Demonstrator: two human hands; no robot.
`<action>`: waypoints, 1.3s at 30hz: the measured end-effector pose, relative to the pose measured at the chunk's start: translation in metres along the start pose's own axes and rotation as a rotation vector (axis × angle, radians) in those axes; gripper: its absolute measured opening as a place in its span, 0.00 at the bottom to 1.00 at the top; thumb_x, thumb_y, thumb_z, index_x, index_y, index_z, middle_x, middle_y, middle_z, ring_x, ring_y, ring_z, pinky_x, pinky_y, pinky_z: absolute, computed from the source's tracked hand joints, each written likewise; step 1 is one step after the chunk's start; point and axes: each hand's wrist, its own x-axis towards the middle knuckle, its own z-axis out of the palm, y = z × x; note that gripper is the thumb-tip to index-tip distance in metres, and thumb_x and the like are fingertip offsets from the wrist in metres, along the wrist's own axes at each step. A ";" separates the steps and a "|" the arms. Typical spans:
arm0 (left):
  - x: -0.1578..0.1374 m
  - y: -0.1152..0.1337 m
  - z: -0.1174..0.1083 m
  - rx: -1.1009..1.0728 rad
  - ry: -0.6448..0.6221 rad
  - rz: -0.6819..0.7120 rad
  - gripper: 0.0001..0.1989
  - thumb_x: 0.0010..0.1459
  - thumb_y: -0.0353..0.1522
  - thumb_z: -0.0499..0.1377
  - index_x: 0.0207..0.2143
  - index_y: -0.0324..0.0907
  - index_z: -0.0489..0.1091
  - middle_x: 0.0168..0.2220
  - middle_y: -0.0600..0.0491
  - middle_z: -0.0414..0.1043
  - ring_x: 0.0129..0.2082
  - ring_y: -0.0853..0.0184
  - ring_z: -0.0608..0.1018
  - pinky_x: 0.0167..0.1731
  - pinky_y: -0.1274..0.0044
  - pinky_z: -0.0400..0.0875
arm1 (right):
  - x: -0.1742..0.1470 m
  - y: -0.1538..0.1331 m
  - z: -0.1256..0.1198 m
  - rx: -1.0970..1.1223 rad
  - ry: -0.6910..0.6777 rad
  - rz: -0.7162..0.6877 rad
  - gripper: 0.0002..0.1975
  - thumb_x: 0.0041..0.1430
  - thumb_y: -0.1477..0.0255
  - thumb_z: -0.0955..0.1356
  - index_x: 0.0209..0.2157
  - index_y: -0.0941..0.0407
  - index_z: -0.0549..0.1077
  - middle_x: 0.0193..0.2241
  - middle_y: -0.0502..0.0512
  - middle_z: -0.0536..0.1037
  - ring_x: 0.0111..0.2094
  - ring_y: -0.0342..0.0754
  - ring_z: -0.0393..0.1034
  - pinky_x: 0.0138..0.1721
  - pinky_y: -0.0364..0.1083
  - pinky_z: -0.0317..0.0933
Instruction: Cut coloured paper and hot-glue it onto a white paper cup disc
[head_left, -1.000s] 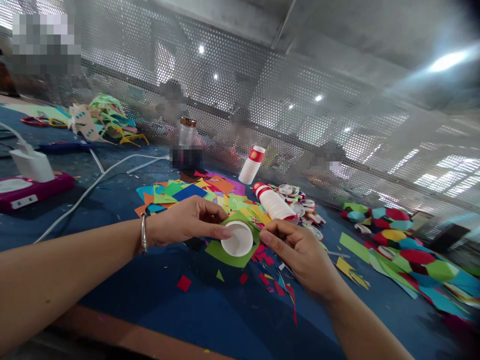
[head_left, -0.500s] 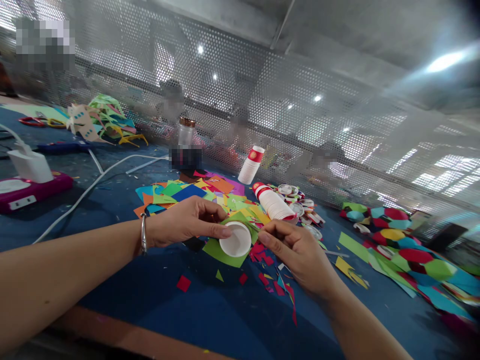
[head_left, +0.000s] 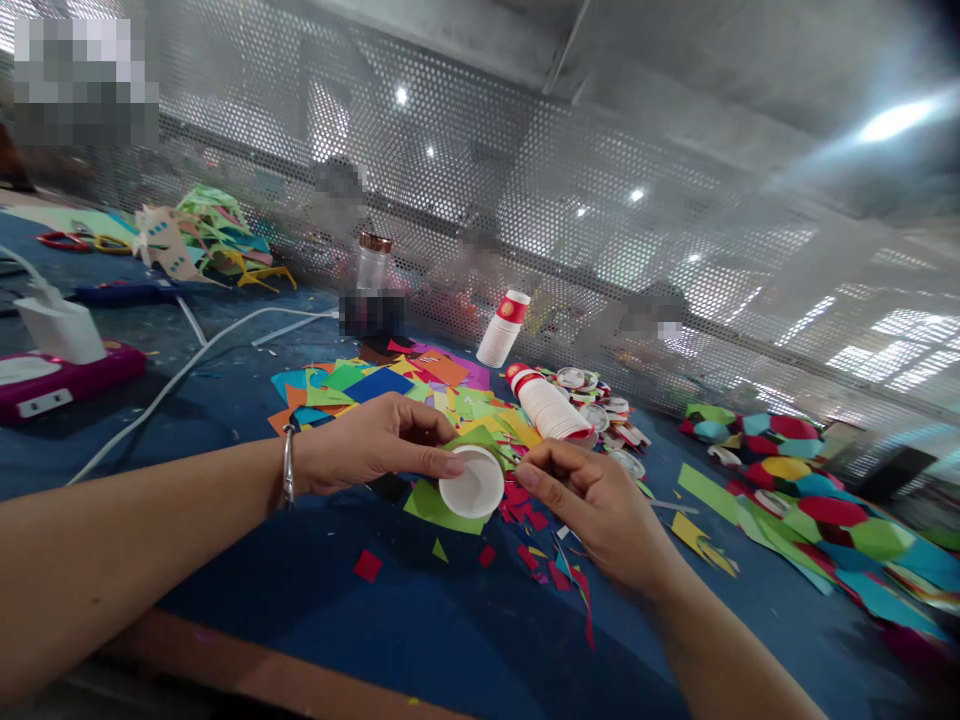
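My left hand (head_left: pixel 397 437), a silver bangle at its wrist, pinches a round white paper cup bottom (head_left: pixel 471 484) at its left rim, hollow side toward me. Green paper (head_left: pixel 442 508) shows around and below the cup bottom; some lies against the table, and how much is joined to it I cannot tell. Just right of the rim, my right hand (head_left: pixel 589 500) has thumb and forefinger pressed together near the green edge. What sits between those fingertips is too small to make out. Red paper scraps (head_left: pixel 525 512) lie between the hands and nearer me.
Coloured paper pieces (head_left: pixel 382 385) are heaped behind the hands. One stack of paper cups (head_left: pixel 502 330) stands; another stack (head_left: pixel 551 405) lies beside cut cup pieces (head_left: pixel 600 400). Patchwork paper shapes (head_left: pixel 832 515) lie right. A magenta power strip (head_left: pixel 112 372) and white cable (head_left: pixel 187 365) are left.
The white cup bottom has shifted and tilted very slightly, and less green paper shows at its lower right. Both hands stay almost in place.
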 end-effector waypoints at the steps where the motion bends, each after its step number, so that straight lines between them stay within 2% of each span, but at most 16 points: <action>1: 0.000 0.000 0.000 -0.008 -0.001 -0.002 0.12 0.53 0.38 0.70 0.31 0.39 0.75 0.30 0.57 0.70 0.30 0.73 0.68 0.32 0.79 0.58 | 0.000 0.000 0.000 0.001 0.002 -0.001 0.15 0.66 0.60 0.68 0.30 0.55 0.71 0.24 0.45 0.64 0.25 0.41 0.53 0.25 0.44 0.47; 12: 0.000 0.001 0.002 0.046 -0.016 0.015 0.11 0.54 0.39 0.69 0.31 0.39 0.76 0.30 0.56 0.71 0.31 0.72 0.67 0.31 0.79 0.58 | -0.001 -0.003 0.001 -0.004 -0.006 0.012 0.15 0.66 0.59 0.68 0.30 0.55 0.71 0.24 0.45 0.63 0.24 0.41 0.52 0.24 0.44 0.46; 21: 0.000 0.001 0.004 -0.025 0.018 0.000 0.11 0.53 0.36 0.70 0.33 0.39 0.75 0.31 0.57 0.71 0.30 0.74 0.70 0.32 0.80 0.60 | 0.000 -0.001 0.002 -0.014 -0.006 0.009 0.15 0.66 0.59 0.68 0.31 0.55 0.71 0.25 0.45 0.64 0.25 0.41 0.53 0.25 0.44 0.48; 27: 0.001 -0.001 0.002 -0.009 -0.004 -0.003 0.12 0.52 0.38 0.71 0.32 0.39 0.74 0.30 0.56 0.72 0.30 0.73 0.70 0.31 0.79 0.60 | 0.001 0.000 0.003 -0.018 -0.027 0.003 0.16 0.66 0.58 0.68 0.31 0.56 0.71 0.25 0.46 0.65 0.26 0.42 0.54 0.26 0.44 0.49; 35: 0.000 0.000 0.002 0.061 0.055 0.053 0.14 0.53 0.40 0.70 0.36 0.40 0.77 0.35 0.53 0.75 0.34 0.71 0.72 0.33 0.78 0.62 | 0.000 -0.001 0.003 -0.054 -0.006 -0.001 0.15 0.66 0.59 0.68 0.30 0.55 0.71 0.24 0.47 0.64 0.25 0.42 0.54 0.25 0.44 0.49; 39: 0.000 0.000 0.003 0.058 0.057 0.052 0.13 0.52 0.40 0.70 0.35 0.40 0.77 0.34 0.53 0.75 0.33 0.70 0.72 0.34 0.78 0.63 | 0.002 -0.001 0.005 -0.073 -0.003 -0.003 0.16 0.66 0.58 0.67 0.30 0.55 0.71 0.24 0.47 0.64 0.24 0.42 0.53 0.24 0.45 0.48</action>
